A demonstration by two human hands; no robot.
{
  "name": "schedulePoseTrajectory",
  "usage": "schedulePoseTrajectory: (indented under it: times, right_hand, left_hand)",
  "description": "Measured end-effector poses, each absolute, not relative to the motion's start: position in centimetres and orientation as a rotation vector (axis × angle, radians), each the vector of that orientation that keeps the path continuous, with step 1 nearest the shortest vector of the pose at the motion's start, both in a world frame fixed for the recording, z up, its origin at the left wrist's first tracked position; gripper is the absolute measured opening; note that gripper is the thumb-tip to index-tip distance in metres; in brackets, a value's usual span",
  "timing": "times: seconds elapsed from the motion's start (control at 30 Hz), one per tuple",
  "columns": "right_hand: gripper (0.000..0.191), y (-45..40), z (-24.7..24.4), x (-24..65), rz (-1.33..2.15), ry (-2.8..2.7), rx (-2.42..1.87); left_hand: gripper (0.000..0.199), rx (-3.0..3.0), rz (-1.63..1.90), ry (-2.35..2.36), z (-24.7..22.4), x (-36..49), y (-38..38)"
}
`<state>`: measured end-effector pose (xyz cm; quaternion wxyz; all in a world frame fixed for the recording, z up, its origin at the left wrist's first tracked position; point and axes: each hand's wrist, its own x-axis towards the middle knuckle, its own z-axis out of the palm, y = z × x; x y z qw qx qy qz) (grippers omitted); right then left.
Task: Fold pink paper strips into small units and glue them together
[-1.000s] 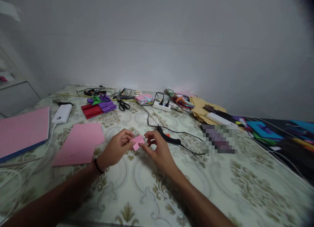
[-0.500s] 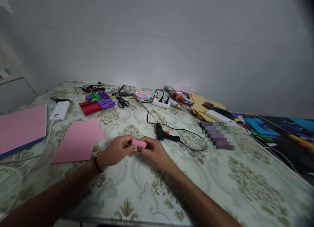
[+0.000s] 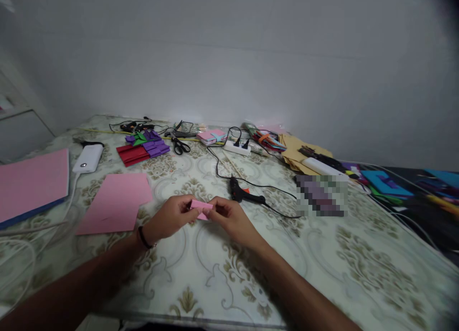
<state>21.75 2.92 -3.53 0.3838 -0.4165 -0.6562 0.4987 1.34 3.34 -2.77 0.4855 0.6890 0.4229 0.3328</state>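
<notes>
Here, the left hand point(image 3: 175, 217) and right hand point(image 3: 229, 219) pinch a folded pink paper piece point(image 3: 201, 206) between thumbs and fingers, above the floral tablecloth point(image 3: 186, 269). A black hot glue gun point(image 3: 247, 196) lies just beyond the right hand; a larger pink sheet point(image 3: 116, 202) lies left of the left hand.

A white power bank point(image 3: 89, 158) lies on the floral table cover point(image 3: 315, 269), well apart from tan paper point(image 3: 294, 148).
</notes>
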Motion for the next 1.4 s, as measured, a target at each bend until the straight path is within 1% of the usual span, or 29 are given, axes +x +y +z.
schedulePoseTrajectory:
  times: [0.2,0.4,0.53,0.77,1.03,1.13,1.27,1.4]
  right_hand:
    - [0.041,2.6,-3.1,21.7,1.233,-1.733,-1.08]
    - [0.036,2.9,-3.5,22.1,1.14,-1.738,-1.118]
    - [0.036,2.9,-3.6,22.0,1.114,-1.753,-1.128]
    - [0.032,2.9,-3.6,22.1,1.049,-1.774,-1.162]
    - [0.032,2.9,-3.3,22.0,0.986,-1.765,-1.146]
    - [0.03,3.1,-3.3,22.5,0.952,-1.758,-1.143]
    - [0.028,3.4,-3.4,22.6,0.93,-1.766,-1.124]
    - [0.025,3.2,-3.1,22.5,0.915,-1.788,-1.102]
  left_hand:
    - [0.018,1.697,0.828,1.065,-2.7,1.2,3.4]
    - [0.031,1.639,0.822,1.043,-2.2,0.9,3.7]
    - [0.035,1.628,0.84,1.031,-2.2,0.6,4.0]
    - [0.033,1.652,0.851,1.009,-2.6,0.5,4.3]
    - [0.035,1.616,0.945,1.043,-1.8,-0.1,4.3]
    - [0.035,1.606,1.045,1.123,-1.5,-0.4,5.2]
    - [0.043,1.583,1.19,1.32,-1.5,-2.1,8.7]
    - [0.054,1.622,1.112,1.539,-1.4,-6.5,12.3]
